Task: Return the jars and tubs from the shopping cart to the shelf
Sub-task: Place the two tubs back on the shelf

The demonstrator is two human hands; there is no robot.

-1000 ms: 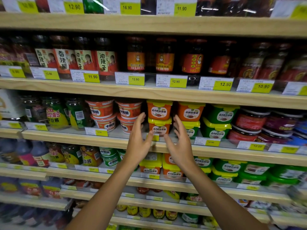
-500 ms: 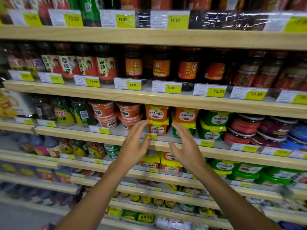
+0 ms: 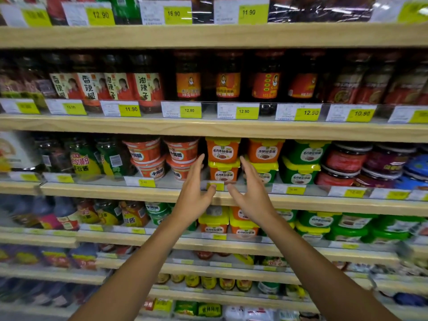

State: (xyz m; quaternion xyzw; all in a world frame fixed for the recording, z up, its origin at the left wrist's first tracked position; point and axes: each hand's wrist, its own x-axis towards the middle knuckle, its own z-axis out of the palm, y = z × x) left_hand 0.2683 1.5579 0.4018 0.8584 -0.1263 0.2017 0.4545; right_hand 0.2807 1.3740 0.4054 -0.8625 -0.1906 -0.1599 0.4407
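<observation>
The left hand [image 3: 193, 193] covers part of a round tub [image 3: 179, 173] on the middle shelf [image 3: 115, 189]; the right hand [image 3: 251, 195] hides much of a green tub [image 3: 266, 172]. Both forearms run out of the bottom edge. Jars [image 3: 23, 86] at the shelves' left ends are blurred, their labels unreadable. The top row is cut off above its price tags [image 3: 173, 13].

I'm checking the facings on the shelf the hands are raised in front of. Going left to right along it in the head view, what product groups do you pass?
Green-labelled jars → round orange-red tubs → square orange tubs with yellow lids → green tubs with yellow lids → red jars → purple jars.
</observation>
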